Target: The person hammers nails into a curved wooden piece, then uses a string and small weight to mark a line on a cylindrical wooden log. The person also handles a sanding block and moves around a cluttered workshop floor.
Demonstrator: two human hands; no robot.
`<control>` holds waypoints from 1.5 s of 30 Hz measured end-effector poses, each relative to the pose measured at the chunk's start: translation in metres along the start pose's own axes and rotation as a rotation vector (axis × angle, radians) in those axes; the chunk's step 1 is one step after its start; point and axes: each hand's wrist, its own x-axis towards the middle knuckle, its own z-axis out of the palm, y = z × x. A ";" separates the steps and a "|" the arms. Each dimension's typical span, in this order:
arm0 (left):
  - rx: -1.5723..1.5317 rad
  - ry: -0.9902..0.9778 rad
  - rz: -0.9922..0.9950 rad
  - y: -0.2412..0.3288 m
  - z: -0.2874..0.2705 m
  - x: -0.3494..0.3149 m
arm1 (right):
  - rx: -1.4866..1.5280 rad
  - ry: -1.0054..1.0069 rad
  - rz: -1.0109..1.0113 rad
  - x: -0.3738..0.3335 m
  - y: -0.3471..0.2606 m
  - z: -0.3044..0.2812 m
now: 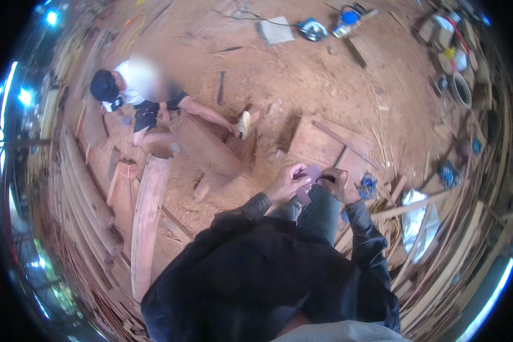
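In front of my thighs, my left hand [285, 184] pinches a folded purplish-brown sheet [309, 172] that looks like sandpaper. A narrow flap of it [303, 196] hangs below those fingers. My right hand [341, 186] is closed at the sheet's right edge, its fingers curled round a dark part that is hard to make out. Both hands are held close together above my grey trousers [319, 214]. Beyond them, a flat reddish wooden panel [313, 142] lies on the ground with a thin strip of wood [345, 142] across it.
Another person [145, 102] crouches at the left by a thick timber [208, 145]. A long curved plank [149, 222] lies left of me. Blue power tools, one a circular saw [312, 29], sit at the far side; another blue tool [368, 185] is by my right hand. Lumber lines both sides.
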 end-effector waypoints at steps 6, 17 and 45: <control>-0.218 0.325 -0.073 0.031 -0.096 0.005 | 0.026 -0.476 -0.100 0.185 -0.056 0.006; -0.711 1.084 0.127 0.037 -0.321 0.249 | -0.250 -0.868 -0.169 0.624 0.033 -0.004; -0.558 0.882 0.210 0.420 -1.092 0.535 | 0.171 -1.028 0.087 1.442 -0.438 0.118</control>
